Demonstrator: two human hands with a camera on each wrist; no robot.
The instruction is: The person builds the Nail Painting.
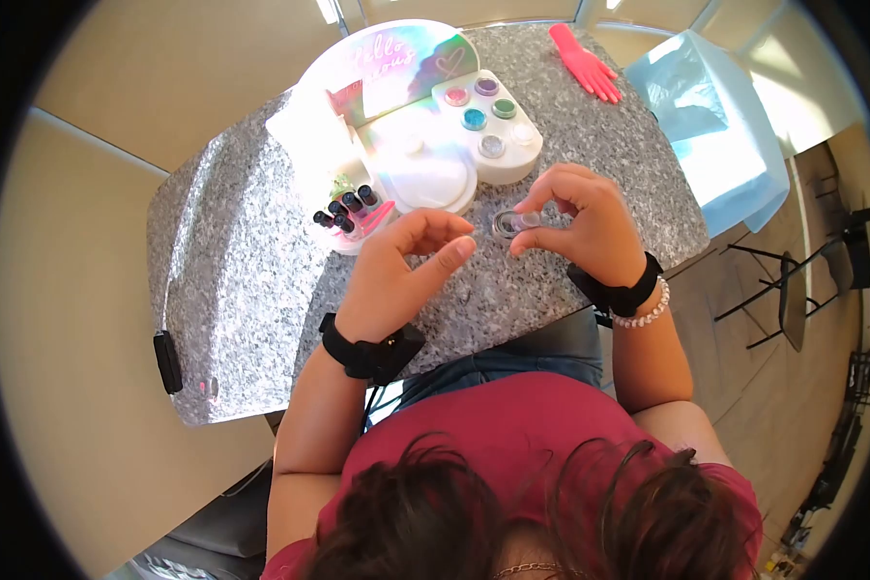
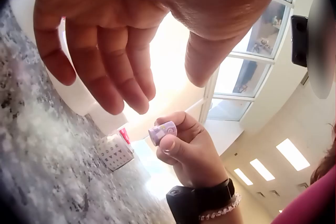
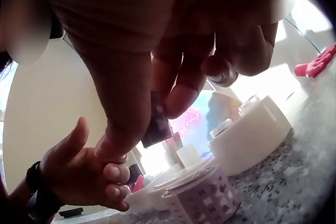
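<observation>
In the right wrist view, my right hand [image 3: 173, 77] pinches a small patterned cylinder [image 3: 157, 121] between thumb and fingers. The same piece is lavender with a pale print in the left wrist view, where the right hand [image 2: 191, 155] grips it upright of the table. My left hand [image 1: 396, 271] is held in the air just left of it, fingers loosely bent and nothing between them; its palm [image 2: 126, 3] fills the top of the left wrist view. Below the right hand stands a round tub [image 3: 207, 198] with a lavender patterned side, partly covered by the fingers in the head view.
A white vanity set [image 1: 425, 188] with an iridescent lettered backboard [image 1: 396, 63] stands behind the hands. Several glitter pots [image 1: 474, 119] sit on its right wing, black-capped bottles [image 1: 350, 203] at its left. A pink model hand [image 1: 585, 66] lies at the back; a blue plastic-covered box [image 1: 715, 135] is to the right.
</observation>
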